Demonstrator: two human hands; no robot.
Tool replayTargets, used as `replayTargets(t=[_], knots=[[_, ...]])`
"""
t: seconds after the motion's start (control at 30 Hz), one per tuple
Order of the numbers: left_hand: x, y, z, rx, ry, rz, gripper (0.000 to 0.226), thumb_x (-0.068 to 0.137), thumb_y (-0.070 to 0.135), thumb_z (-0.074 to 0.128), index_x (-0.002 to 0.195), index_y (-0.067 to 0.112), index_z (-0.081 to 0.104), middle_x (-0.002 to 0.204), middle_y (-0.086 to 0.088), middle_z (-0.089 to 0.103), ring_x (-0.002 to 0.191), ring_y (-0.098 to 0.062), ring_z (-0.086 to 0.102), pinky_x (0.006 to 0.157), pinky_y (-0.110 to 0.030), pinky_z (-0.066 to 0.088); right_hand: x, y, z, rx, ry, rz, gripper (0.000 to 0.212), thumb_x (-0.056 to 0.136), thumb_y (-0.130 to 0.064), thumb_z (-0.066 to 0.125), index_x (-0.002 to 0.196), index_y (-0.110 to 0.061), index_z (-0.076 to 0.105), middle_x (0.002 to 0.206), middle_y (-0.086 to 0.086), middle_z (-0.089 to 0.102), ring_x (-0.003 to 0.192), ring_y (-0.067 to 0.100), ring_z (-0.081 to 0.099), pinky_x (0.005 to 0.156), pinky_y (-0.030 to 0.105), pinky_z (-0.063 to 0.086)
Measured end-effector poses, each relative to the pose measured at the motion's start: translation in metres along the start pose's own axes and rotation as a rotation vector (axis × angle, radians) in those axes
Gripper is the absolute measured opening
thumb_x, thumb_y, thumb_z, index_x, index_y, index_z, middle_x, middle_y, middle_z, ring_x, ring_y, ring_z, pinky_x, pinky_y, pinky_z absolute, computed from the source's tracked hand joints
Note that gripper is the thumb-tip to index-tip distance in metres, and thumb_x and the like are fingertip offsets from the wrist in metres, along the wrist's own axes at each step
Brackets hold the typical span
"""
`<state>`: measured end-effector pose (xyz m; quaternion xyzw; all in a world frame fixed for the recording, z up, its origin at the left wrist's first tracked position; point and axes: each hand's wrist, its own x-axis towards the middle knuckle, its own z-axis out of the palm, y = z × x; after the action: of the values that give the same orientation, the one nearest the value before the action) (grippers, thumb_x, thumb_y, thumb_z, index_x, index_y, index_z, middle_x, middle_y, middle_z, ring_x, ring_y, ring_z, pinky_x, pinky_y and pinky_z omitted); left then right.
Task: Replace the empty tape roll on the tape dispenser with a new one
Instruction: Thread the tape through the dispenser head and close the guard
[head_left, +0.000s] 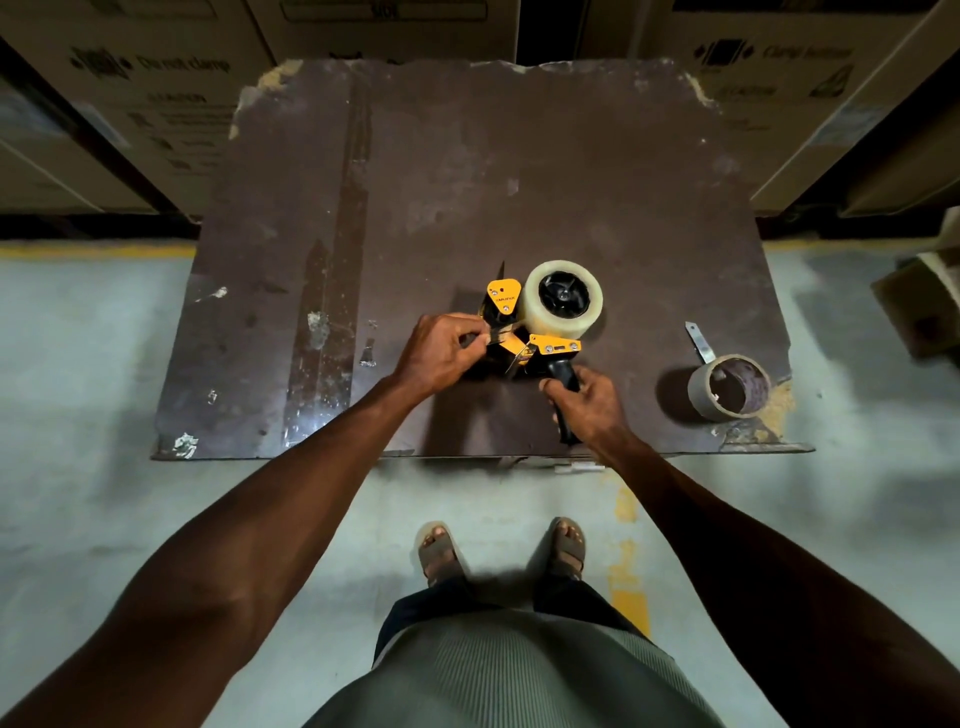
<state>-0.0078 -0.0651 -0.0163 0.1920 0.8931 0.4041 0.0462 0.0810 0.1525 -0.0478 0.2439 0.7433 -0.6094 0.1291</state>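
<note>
The new tape roll (562, 297) already sits on the tape dispenser (524, 338) at frame centre. Your right hand (584, 402) grips the handle; your left hand (439, 353) pinches the tape end. Next, I judge, thread it through. The empty core (727, 387) stands at the tabletop's (467, 156) lower right.

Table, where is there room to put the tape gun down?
The table is bare across its far half, beyond the tape dispenser, and on the left side past the left hand. It is crowded near the front right, where the right hand, empty roll and a small blade sit.
</note>
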Motion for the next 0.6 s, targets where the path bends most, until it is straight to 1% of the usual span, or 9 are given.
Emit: replayTargets(t=[0.03,0.1,0.17,0.23,0.27,0.37,0.43,0.5,0.6], knots=[[-0.002,0.000,0.001,-0.016,0.010,-0.015,0.016,0.087,0.015,0.066,0.091,0.006,0.079,0.093,-0.007,0.077,0.082,-0.019,0.072,0.078,-0.033,0.057,-0.001,0.001,0.000,0.000,-0.006,-0.005,0.006,0.092,-0.018,0.071,0.094,-0.014,0.067,0.071,0.007,0.059,0.055,0.014,0.056,0.046,0.023,0.048],[-0.007,0.000,0.003,-0.029,0.013,-0.023,0.014,0.087,0.014,0.066,0.087,0.007,0.078,0.088,-0.004,0.076,0.078,-0.018,0.070,0.074,-0.032,0.056,-0.001,0.002,0.002,-0.001,-0.005,-0.003,0.008,0.092,-0.018,0.072,0.097,-0.013,0.068,0.073,0.008,0.060,0.057,0.015,0.056,0.046,0.023,0.048],[-0.014,-0.003,0.002,-0.012,0.012,-0.002,0.012,0.088,0.012,0.065,0.080,0.008,0.074,0.080,-0.001,0.071,0.071,-0.017,0.065,0.069,-0.033,0.054,0.000,0.001,0.002,0.014,0.014,-0.008,0.005,0.092,-0.017,0.072,0.090,-0.017,0.067,0.073,0.007,0.058,0.057,0.016,0.056,0.045,0.022,0.047],[-0.021,-0.008,-0.003,0.003,0.015,0.004,0.013,0.088,0.011,0.065,0.078,0.007,0.072,0.078,-0.002,0.070,0.070,-0.018,0.065,0.068,-0.034,0.053,0.002,-0.001,0.002,0.026,0.030,-0.014,0.011,0.091,-0.016,0.071,0.084,-0.020,0.064,0.069,0.006,0.056,0.054,0.016,0.054,0.043,0.022,0.046],[-0.023,-0.009,-0.005,0.005,0.020,-0.001,0.012,0.088,0.011,0.065,0.079,0.006,0.072,0.078,-0.003,0.071,0.070,-0.019,0.065,0.069,-0.035,0.054,0.003,-0.002,0.001,0.017,0.026,-0.016,0.011,0.091,-0.017,0.071,0.084,-0.019,0.064,0.067,0.005,0.056,0.051,0.014,0.054,0.043,0.022,0.045],[-0.024,-0.011,-0.010,0.005,0.029,-0.019,0.013,0.088,0.012,0.065,0.078,0.007,0.071,0.076,-0.001,0.069,0.069,-0.018,0.064,0.068,-0.034,0.053,0.005,-0.003,-0.002,0.002,0.016,-0.013,0.006,0.090,-0.018,0.072,0.090,-0.013,0.067,0.066,0.005,0.057,0.047,0.012,0.053,0.044,0.023,0.045],[-0.025,-0.008,-0.013,0.014,0.006,0.005,0.014,0.088,0.011,0.064,0.074,0.009,0.068,0.070,0.002,0.062,0.065,-0.012,0.057,0.065,-0.031,0.049,0.005,-0.002,-0.003,0.010,0.009,-0.009,0.009,0.090,-0.018,0.072,0.095,-0.011,0.068,0.066,0.004,0.058,0.048,0.013,0.053,0.045,0.024,0.045],[-0.026,-0.006,-0.019,0.027,-0.017,0.028,0.015,0.088,0.013,0.063,0.074,0.010,0.068,0.069,0.004,0.060,0.064,-0.010,0.054,0.065,-0.029,0.046,0.003,-0.001,-0.004,0.003,-0.010,-0.003,0.012,0.090,-0.018,0.072,0.098,-0.009,0.069,0.067,0.005,0.059,0.049,0.013,0.053,0.046,0.025,0.045],[-0.027,-0.010,-0.029,0.032,-0.029,0.032,0.017,0.088,0.016,0.061,0.073,0.011,0.066,0.070,0.005,0.057,0.066,-0.009,0.053,0.065,-0.026,0.043,0.002,-0.001,-0.007,0.024,0.000,0.000,0.010,0.090,-0.016,0.071,0.095,-0.008,0.067,0.067,0.005,0.056,0.047,0.013,0.051,0.044,0.024,0.043]])
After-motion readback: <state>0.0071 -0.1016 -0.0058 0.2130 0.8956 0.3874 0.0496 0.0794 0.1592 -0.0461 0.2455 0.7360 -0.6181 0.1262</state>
